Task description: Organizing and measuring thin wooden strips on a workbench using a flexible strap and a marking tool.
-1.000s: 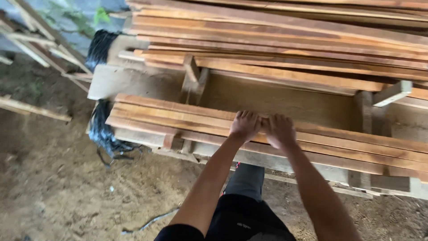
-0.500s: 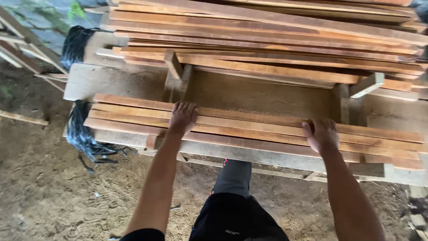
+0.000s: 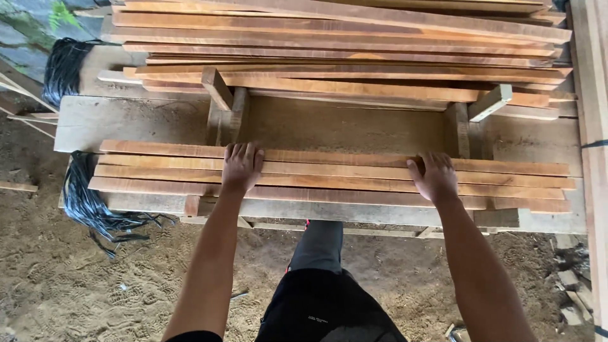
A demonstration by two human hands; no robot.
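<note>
Sawdust floor lies under a rough table (image 3: 152,120) stacked with planks (image 3: 342,174). Both hands have spread apart: left hand (image 3: 240,166) at 9 o'clock, right hand (image 3: 436,177) at 3, fingers flat, clenched on nothing, pressing the front planks.

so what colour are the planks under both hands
Orange-brown wood planks, lying flat; seen from the head view.

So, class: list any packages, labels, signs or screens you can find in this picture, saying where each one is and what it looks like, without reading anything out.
No packages, signs or screens in view.
Small print on the black shorts: bottom centre, a tiny pale line on dark cloth, too small to make out.
Everything else is bare planks, with the left hand and right hand flat on them.
</note>
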